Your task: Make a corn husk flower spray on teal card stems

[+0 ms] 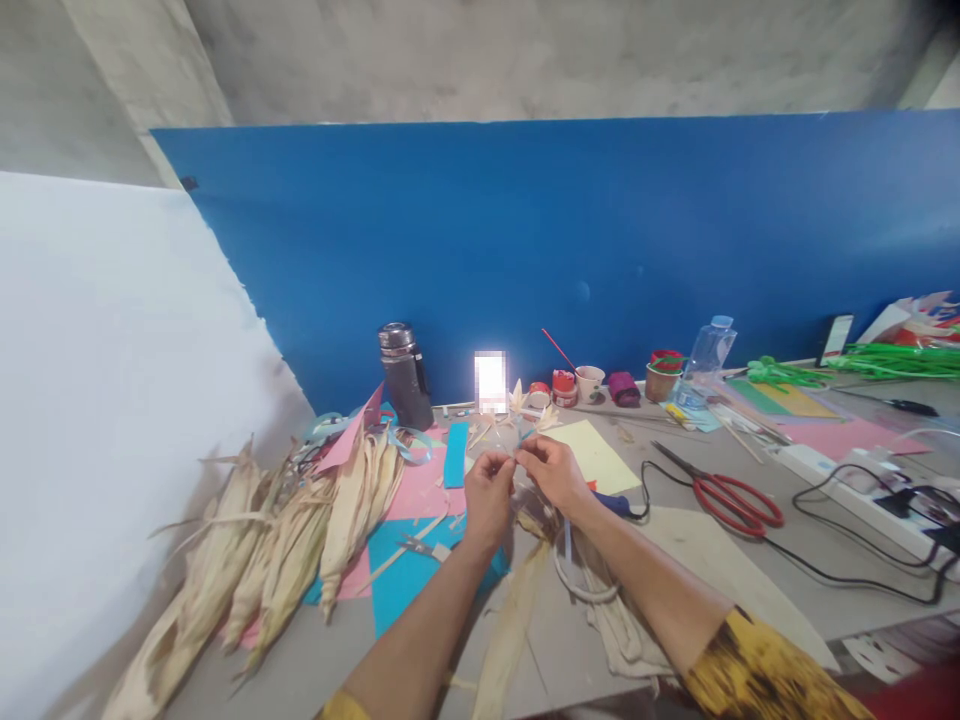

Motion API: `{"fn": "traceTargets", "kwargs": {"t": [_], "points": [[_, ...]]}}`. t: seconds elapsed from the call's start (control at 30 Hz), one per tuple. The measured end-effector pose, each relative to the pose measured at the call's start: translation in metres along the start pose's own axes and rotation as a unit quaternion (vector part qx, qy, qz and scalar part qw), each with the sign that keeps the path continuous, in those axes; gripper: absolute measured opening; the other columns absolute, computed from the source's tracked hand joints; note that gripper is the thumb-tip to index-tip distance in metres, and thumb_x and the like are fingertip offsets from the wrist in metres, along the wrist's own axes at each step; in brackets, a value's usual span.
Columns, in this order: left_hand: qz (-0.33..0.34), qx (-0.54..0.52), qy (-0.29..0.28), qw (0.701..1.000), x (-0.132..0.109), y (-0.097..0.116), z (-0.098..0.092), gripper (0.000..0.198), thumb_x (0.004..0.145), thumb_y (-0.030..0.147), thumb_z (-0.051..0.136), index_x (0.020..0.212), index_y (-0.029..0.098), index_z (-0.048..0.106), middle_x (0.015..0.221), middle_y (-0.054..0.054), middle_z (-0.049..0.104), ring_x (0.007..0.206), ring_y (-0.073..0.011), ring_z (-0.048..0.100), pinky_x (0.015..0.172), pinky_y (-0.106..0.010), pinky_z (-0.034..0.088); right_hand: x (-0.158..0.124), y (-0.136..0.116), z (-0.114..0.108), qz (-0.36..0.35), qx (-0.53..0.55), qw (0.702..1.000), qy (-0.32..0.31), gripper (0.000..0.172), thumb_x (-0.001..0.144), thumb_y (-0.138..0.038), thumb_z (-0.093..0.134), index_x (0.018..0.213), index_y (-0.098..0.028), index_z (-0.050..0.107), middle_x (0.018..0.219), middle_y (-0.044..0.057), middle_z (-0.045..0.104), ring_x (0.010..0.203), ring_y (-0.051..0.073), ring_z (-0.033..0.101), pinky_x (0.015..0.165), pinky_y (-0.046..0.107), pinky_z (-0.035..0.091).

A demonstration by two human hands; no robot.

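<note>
My left hand (487, 495) and my right hand (553, 470) meet above the grey table (720, 570), fingertips pinched together on a thin pale strip (516, 460) too small to name for sure. Under the hands lie dried corn husk pieces (517, 610) and a pale loop of cord. A heap of dried corn husks (300, 540) lies to the left of my left hand on pink and blue paper sheets (409, 580).
Red-handled scissors (731, 497) and black cables lie to the right, with a white power strip (862, 490). Along the blue board stand a dark flask (405, 375), small cups, a plastic bottle (705, 362) and green strips (892, 362). A yellow sheet (596, 455) lies behind my hands.
</note>
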State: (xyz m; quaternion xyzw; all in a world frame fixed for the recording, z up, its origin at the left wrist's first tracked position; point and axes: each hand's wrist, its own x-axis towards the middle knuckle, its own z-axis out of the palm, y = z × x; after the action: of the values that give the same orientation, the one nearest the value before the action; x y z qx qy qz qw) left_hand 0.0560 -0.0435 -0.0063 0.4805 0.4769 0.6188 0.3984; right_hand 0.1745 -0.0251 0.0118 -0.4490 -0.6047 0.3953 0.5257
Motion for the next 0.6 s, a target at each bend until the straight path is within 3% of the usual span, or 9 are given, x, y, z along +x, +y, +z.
{"fn": "traceTargets", "kwargs": {"t": [0.43,0.6], "points": [[-0.01,-0.012,-0.006,1.0,-0.0016,-0.0051,0.0019,0.019,0.075,0.035,0.064,0.072,0.017,0.058,0.054,0.005,0.053,0.049,-0.0086,0.045,0.052,-0.021,0.036,0.0015,0.0007,0.0005,-0.001,0.016,1.0,0.012,0.018,0.072,-0.035,0.061,0.069,-0.017,0.059,0.051,-0.005,0.047,0.046,0.01,0.04,0.045,0.023,0.031],[-0.069,-0.115,-0.009,0.991,-0.0013,-0.0082,0.0047,0.027,0.068,0.039,0.072,0.069,0.017,0.057,0.052,0.006,0.051,0.047,-0.0073,0.043,0.05,-0.021,0.034,0.0009,0.001,0.0009,-0.003,0.019,1.0,0.01,0.019,0.074,-0.036,0.061,0.071,-0.017,0.06,0.051,-0.005,0.047,0.047,0.01,0.04,0.046,0.022,0.031]]}}
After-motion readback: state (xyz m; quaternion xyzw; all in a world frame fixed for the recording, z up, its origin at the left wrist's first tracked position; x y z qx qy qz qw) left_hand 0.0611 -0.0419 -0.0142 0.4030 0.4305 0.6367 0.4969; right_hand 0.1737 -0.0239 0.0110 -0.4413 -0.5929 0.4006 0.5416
